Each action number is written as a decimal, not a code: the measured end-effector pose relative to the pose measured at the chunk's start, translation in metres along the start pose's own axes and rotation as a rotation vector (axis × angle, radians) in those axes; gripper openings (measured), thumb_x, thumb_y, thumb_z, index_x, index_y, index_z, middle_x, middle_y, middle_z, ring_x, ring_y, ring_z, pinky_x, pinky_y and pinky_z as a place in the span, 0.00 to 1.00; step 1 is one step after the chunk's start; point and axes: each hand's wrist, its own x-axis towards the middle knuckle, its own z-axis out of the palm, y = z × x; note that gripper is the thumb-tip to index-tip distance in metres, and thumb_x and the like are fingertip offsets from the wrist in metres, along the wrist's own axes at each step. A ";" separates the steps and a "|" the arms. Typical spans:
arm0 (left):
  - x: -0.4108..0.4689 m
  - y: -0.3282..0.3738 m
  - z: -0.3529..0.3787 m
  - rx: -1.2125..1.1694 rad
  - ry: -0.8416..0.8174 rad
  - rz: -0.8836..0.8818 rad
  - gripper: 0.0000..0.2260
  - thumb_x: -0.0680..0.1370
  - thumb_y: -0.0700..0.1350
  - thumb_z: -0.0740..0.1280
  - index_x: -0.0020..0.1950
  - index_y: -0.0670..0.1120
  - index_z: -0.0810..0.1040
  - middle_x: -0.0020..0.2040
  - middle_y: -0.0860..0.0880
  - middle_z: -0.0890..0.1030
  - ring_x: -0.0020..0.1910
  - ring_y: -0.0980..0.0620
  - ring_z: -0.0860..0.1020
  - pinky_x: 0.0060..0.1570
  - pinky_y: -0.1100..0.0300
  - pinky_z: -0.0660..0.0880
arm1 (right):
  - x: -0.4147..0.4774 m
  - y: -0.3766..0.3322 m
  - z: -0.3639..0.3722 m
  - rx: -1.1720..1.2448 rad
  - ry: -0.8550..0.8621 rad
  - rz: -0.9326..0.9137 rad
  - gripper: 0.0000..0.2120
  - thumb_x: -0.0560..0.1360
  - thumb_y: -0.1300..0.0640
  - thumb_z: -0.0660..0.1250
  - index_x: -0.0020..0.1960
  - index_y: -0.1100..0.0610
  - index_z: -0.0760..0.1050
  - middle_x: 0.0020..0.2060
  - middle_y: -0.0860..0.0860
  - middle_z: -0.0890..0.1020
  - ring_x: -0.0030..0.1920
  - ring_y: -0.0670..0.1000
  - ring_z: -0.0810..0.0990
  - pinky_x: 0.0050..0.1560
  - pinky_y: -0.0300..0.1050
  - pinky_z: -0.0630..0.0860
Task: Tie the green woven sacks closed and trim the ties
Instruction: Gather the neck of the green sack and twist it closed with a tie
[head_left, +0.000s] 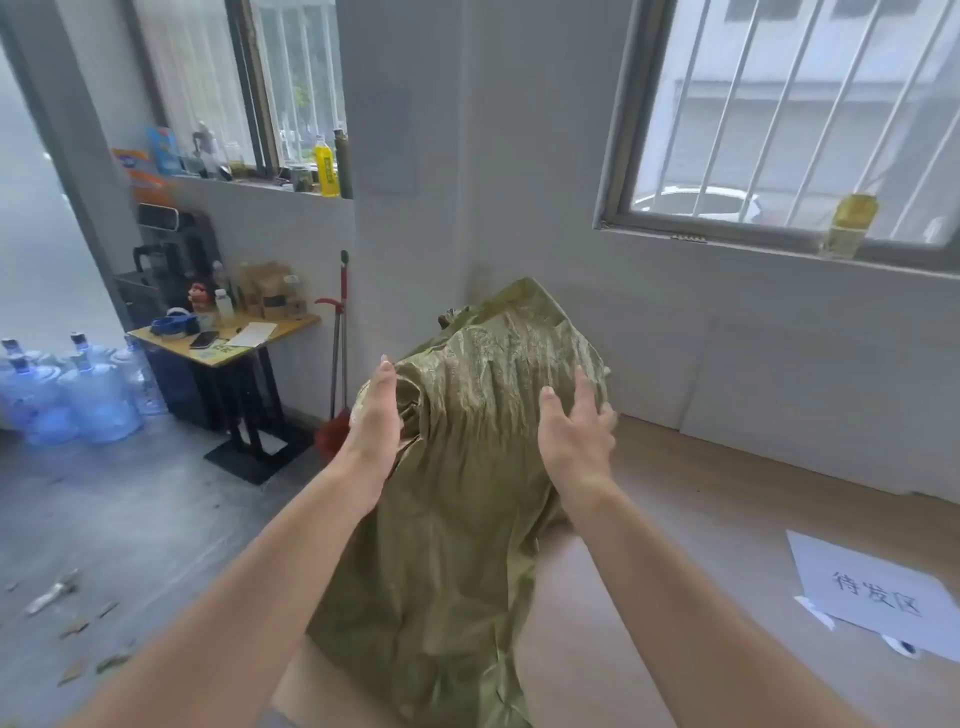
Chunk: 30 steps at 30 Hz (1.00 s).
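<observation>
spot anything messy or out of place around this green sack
Yes: scraps of litter lie scattered on the grey floor at lower left, one of them a pale crumpled strip. The green sack is creased but shows no tear.

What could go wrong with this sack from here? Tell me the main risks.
1. The left hand and right hand lie open against the green sack and grip nothing. The tall, creased sack might slump or tip sideways.
2. If it falls rightward, it could crumple the paper sign lying there.
3. No tie or cutter is in view, so letting go to fetch one may leave the sack unsupported.
</observation>
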 end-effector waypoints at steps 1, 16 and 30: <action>0.011 0.001 -0.002 0.003 -0.002 -0.017 0.31 0.82 0.70 0.45 0.83 0.60 0.53 0.82 0.45 0.61 0.79 0.45 0.62 0.78 0.42 0.50 | 0.007 0.001 0.005 -0.042 0.046 0.003 0.28 0.85 0.42 0.57 0.82 0.35 0.52 0.84 0.53 0.45 0.83 0.60 0.46 0.80 0.67 0.51; 0.084 -0.024 -0.001 -0.133 -0.102 -0.215 0.37 0.77 0.73 0.52 0.78 0.52 0.67 0.76 0.46 0.72 0.73 0.42 0.71 0.73 0.41 0.65 | 0.060 0.034 0.010 0.127 0.124 0.197 0.40 0.82 0.43 0.64 0.85 0.46 0.45 0.83 0.47 0.58 0.82 0.54 0.60 0.81 0.56 0.58; 0.074 -0.018 -0.026 -0.356 -0.074 0.057 0.15 0.83 0.52 0.64 0.65 0.47 0.81 0.59 0.45 0.86 0.60 0.43 0.83 0.58 0.46 0.78 | 0.065 0.052 0.027 0.199 0.060 0.296 0.38 0.59 0.29 0.79 0.63 0.47 0.77 0.63 0.49 0.79 0.62 0.53 0.79 0.66 0.54 0.75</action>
